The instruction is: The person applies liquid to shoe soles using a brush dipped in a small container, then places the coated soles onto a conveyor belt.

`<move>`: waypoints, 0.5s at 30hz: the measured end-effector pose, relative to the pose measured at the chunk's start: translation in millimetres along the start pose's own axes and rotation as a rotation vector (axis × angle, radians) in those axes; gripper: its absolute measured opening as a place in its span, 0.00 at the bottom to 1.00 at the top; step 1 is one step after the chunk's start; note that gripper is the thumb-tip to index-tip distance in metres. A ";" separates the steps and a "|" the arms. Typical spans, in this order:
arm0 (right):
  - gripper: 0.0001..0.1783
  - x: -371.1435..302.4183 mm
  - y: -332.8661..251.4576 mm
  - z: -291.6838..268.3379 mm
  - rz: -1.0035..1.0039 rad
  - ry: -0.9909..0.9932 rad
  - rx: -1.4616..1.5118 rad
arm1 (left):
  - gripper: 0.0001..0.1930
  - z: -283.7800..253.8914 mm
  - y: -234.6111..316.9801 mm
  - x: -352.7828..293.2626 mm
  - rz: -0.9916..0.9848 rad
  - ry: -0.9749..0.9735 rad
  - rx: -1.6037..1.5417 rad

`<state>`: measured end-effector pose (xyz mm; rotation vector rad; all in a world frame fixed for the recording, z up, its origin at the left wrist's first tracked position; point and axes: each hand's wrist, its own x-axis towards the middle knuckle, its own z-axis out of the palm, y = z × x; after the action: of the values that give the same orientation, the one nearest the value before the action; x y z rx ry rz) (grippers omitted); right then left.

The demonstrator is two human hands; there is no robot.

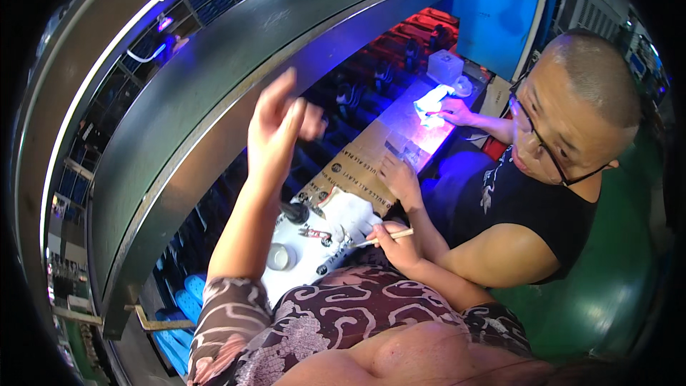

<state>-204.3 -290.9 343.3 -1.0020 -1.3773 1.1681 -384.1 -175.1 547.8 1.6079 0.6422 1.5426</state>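
Note:
My left hand [275,125] is raised over the work strip beside the long dark metal ledge. Its fingers are apart and slightly blurred, with nothing seen in them. Low over the near end, my right hand [401,249] is closed round a thin pale wooden stick [402,233], whose far tip is hard to make out. Left of that hand lies a white glove [349,214]. Small red-handled pliers [314,234] rest on the white printed covering [300,271]. A small pale cup [280,257] stands nearby, and a dark cylindrical object [293,212] sits behind it.
A co-worker [529,221] sits close on my right; one hand is by a brown printed sheet [357,164], the other at a brightly lit white cloth [434,104]. The metal ledge [236,57] runs along the left. Blue clogs [187,304] lie lower left; a blue panel [500,14] stands behind.

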 end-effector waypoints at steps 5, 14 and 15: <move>0.16 -4.0 13.9 19.7 0.110 -0.079 0.068 | 0.16 -126.8 24.8 -219.0 -0.547 0.455 0.552; 0.20 6.8 -22.9 111.5 0.193 -0.317 0.030 | 0.32 -192.2 97.7 -455.6 -1.040 0.588 1.485; 0.20 9.8 -20.4 119.1 0.172 -0.345 0.025 | 0.32 -193.8 91.9 -460.0 -1.175 0.539 1.454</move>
<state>-323.3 -300.4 364.8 -0.9451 -1.5610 1.5382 -647.5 -560.0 347.5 1.0127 2.7789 0.3960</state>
